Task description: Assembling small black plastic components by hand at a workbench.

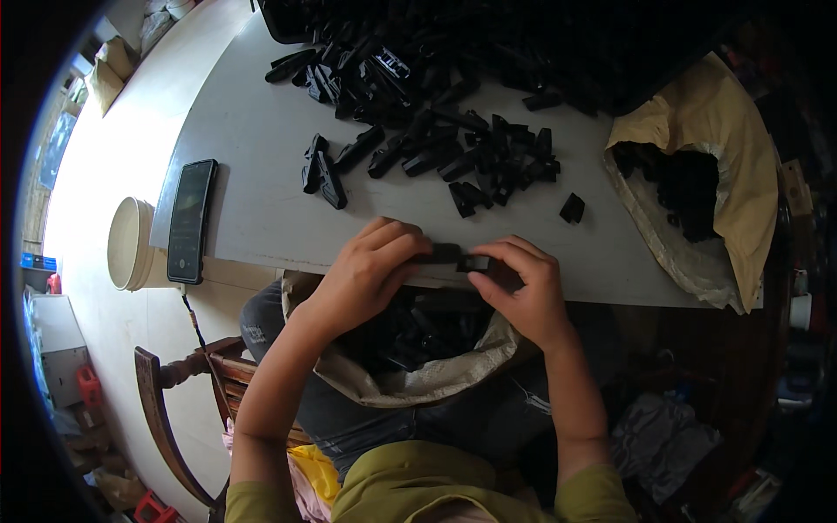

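Note:
Near the table's front edge, my left hand [375, 259] is closed round a long black plastic part [443, 254]. My right hand [523, 281] pinches a shorter black plastic piece [473, 262] between thumb and fingers. The two pieces meet end to end or overlap; whether they are joined I cannot tell. Below my hands, an open woven sack [417, 392] on my lap holds black parts [423, 336]. Beyond my hands, long black parts [410, 152] and short black pieces [514, 166] lie loosely heaped on the grey table [261, 205]. One short piece [572, 208] lies apart at the right.
A phone [191, 222] stands at the table's left edge by a cream bucket [131, 244]. An open tan paper sack [741, 183] of small black pieces lies on the right. A large dark container [558, 44] fills the far side. A wooden chair [157, 410] is at lower left.

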